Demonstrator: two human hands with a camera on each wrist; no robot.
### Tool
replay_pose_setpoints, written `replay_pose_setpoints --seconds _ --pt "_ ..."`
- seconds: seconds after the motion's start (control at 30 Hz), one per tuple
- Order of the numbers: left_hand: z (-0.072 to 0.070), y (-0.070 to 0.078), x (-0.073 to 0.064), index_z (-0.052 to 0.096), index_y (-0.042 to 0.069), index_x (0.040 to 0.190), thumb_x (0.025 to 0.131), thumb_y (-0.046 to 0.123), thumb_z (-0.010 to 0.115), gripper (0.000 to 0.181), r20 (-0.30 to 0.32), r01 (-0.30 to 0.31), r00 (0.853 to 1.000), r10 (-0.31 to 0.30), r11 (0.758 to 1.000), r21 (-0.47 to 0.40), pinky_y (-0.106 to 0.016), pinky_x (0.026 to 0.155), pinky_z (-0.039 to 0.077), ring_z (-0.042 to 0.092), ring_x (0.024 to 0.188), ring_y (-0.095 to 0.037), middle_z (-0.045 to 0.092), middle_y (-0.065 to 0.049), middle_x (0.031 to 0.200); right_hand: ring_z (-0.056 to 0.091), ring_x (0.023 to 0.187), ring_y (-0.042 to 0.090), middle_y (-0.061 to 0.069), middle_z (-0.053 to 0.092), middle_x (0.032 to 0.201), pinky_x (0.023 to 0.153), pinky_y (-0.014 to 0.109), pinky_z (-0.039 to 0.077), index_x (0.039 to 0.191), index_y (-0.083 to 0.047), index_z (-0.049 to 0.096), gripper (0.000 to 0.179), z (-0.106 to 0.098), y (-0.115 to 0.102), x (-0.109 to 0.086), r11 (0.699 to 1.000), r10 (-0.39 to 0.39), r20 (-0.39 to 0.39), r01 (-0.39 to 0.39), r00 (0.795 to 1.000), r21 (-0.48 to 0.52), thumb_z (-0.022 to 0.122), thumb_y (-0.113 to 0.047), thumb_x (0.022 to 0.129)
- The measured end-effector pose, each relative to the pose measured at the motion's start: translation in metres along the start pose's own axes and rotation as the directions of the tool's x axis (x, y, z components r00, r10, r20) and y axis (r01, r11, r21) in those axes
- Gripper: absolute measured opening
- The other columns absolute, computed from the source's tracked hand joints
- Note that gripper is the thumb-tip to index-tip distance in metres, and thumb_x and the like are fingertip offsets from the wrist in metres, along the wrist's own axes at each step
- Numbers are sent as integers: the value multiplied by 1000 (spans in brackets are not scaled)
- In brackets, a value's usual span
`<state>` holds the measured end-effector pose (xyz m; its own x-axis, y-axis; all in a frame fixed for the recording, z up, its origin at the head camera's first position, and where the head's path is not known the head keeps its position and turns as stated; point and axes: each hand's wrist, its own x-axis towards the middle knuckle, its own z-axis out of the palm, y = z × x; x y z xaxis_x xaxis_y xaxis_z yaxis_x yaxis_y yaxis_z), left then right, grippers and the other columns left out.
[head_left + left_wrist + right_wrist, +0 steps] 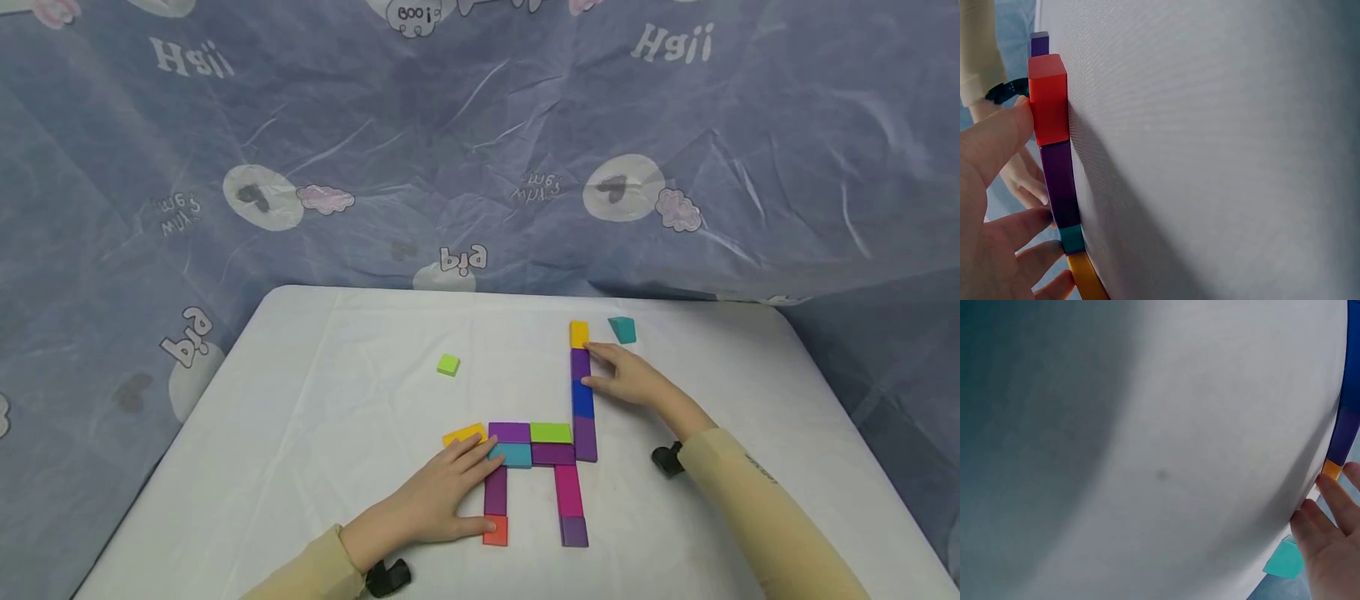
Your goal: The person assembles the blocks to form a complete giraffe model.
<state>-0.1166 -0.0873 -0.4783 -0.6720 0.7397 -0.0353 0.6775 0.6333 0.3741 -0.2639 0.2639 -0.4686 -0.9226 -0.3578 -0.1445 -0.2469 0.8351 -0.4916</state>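
Colored blocks lie flat in a four-legged animal-like figure with a tall column at its right. My left hand (429, 498) is spread at the figure's left side, its thumb on the red block (496, 531) and its fingertips at the light-blue block (513, 455). A tilted yellow block (463, 434) lies just beyond those fingers. The left wrist view shows the thumb against the red block (1051, 103). My right hand (633, 377) touches the column's right side, with fingertips near the yellow block (579, 334) and the blue block (582, 399). Neither hand grips a block.
A loose green block (448, 365) lies left of the column on the white table (360, 383). Near the column's top right sits a teal wedge-shaped block (623, 329). Patterned blue-grey cloth (480, 150) hangs behind the table's far edge.
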Motion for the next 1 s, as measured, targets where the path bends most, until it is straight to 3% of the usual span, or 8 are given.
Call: replay_pose_setpoints --seconds 0.27,0.47,0.7,0.9,1.0 --pt "-2 -1 1 35 15 154 90 57 61 80 15 13 1000 -13 1000 -1 -47 120 28 21 152 -28 25 -4 164 34 140 47 26 38 152 112 64 31 149 -4 41 72 -2 -10 -18 1000 9 -30 -9 1000 9 66 -40 92" --pt "-1 -1 1 34 14 154 91 57 60 81 7 5 1000 -5 1000 -10 -48 120 29 21 152 -29 24 -5 164 36 138 46 21 40 151 106 67 37 143 -8 51 63 7 -27 -53 997 -73 -64 74 995 9 69 -38 90" --pt "-2 0 1 34 15 154 90 56 62 81 10 15 1000 -14 1000 -12 -48 120 29 20 152 -29 23 -5 164 44 133 39 14 51 145 104 61 43 138 -9 57 63 24 -47 -90 980 -198 -86 199 976 6 78 -34 83" --pt "-2 0 3 34 16 155 90 57 62 82 18 26 1000 -26 1000 0 -48 120 29 20 152 -28 23 -5 164 34 141 39 8 48 150 103 60 44 138 -13 58 70 37 -61 -110 959 -283 -17 282 959 -17 80 -43 79" --pt "-2 0 3 33 16 155 90 57 62 82 22 29 999 -29 1000 -6 -48 120 29 19 152 -28 23 -5 164 24 145 42 8 41 155 107 65 37 142 -13 54 81 43 -66 -114 952 -304 30 305 952 -29 81 -50 75"
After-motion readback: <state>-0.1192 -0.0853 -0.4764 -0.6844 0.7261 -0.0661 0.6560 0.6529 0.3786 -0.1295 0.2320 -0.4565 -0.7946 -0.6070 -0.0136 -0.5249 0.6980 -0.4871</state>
